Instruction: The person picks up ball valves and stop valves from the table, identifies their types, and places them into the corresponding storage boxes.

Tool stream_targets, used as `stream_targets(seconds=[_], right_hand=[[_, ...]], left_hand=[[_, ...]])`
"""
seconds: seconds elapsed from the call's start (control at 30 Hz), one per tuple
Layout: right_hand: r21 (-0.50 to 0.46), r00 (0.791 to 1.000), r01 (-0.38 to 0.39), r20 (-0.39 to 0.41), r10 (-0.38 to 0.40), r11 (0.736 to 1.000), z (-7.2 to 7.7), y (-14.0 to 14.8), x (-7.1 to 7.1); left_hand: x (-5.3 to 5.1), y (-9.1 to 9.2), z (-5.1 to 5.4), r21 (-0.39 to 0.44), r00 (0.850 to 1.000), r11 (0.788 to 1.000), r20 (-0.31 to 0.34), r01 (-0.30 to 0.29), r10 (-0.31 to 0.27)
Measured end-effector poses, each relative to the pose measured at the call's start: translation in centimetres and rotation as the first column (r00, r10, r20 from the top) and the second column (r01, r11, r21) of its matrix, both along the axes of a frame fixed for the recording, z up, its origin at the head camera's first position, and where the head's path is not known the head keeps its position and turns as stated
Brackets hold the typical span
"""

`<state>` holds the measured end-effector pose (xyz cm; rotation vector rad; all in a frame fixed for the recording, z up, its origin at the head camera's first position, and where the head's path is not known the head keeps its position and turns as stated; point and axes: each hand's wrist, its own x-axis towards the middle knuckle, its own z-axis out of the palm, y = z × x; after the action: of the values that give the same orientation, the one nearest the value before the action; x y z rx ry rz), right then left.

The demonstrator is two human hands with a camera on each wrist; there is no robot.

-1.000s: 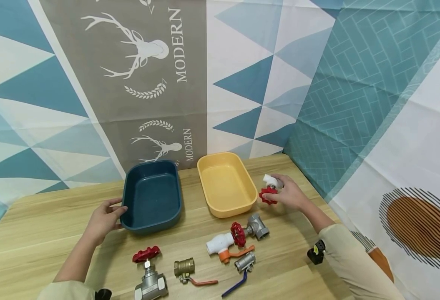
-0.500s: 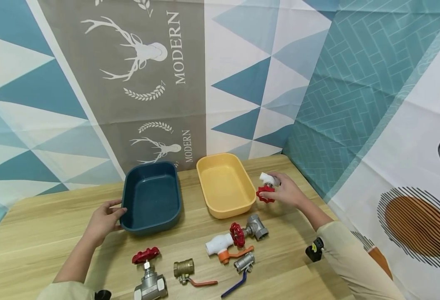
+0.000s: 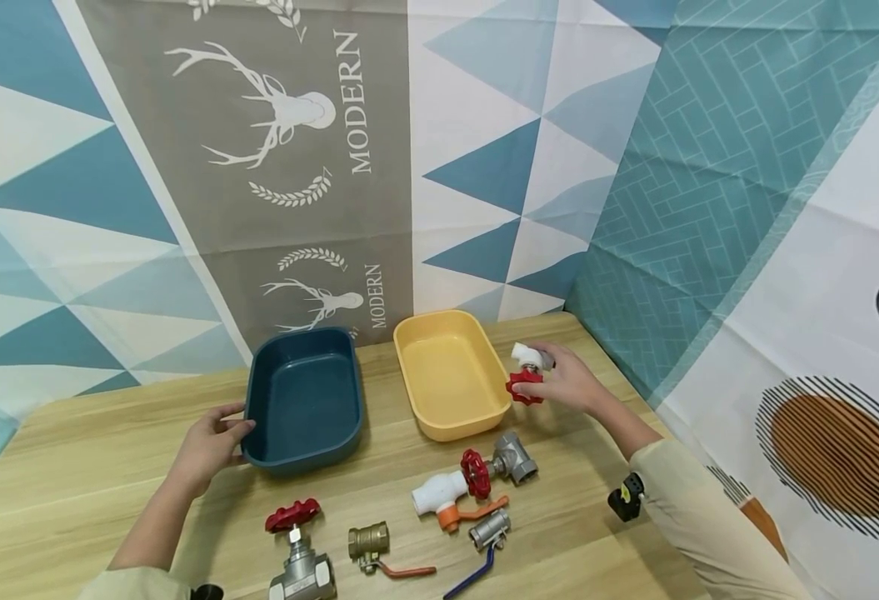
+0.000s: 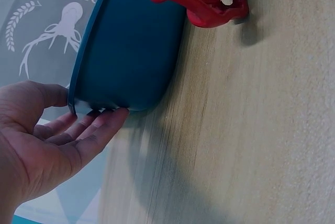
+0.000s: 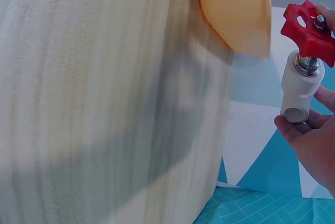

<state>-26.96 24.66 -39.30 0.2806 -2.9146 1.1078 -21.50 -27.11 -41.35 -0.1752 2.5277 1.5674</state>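
My left hand (image 3: 209, 447) grips the near left rim of a dark blue tub (image 3: 300, 400). In the left wrist view the thumb lies over the rim, and the fingers (image 4: 99, 130) press the outer wall. Right of the yellow tub (image 3: 450, 375), my right hand (image 3: 570, 379) holds a white stop valve (image 3: 526, 358) with a red handwheel (image 5: 309, 33). The right wrist view shows the valve's white body (image 5: 301, 85) between thumb and fingers, above the table. Its wheel appears close to the yellow tub's right rim; contact is hard to judge.
In front of the tubs lie a gate valve (image 3: 300, 575) with a red wheel, a brass ball valve (image 3: 367, 540), a white valve (image 3: 439, 492) with an orange lever, a steel valve (image 3: 512, 457) with a red wheel, and a small ball valve (image 3: 490, 529) with a blue lever.
My right hand has shifted slightly left with the white stop valve, bringing it nearer the yellow tub. The left hand stays on the dark blue tub's rim.
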Motion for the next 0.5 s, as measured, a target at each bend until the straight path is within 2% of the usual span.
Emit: stream_targets(seconds=[0.23, 0.5], right_hand=[[0.028, 1.000, -0.007, -0.026, 0.008, 1.000, 0.7, -0.8, -0.2], [0.012, 1.000, -0.020, -0.007, 0.020, 1.000, 1.1, -1.6, -0.6]], left_hand=[[0.0, -0.1, -0.1, -0.001, 1.000, 1.000, -0.008, -0.002, 0.002], [0.0, -0.1, -0.4, 0.004, 1.000, 1.000, -0.013, -0.006, 0.006]])
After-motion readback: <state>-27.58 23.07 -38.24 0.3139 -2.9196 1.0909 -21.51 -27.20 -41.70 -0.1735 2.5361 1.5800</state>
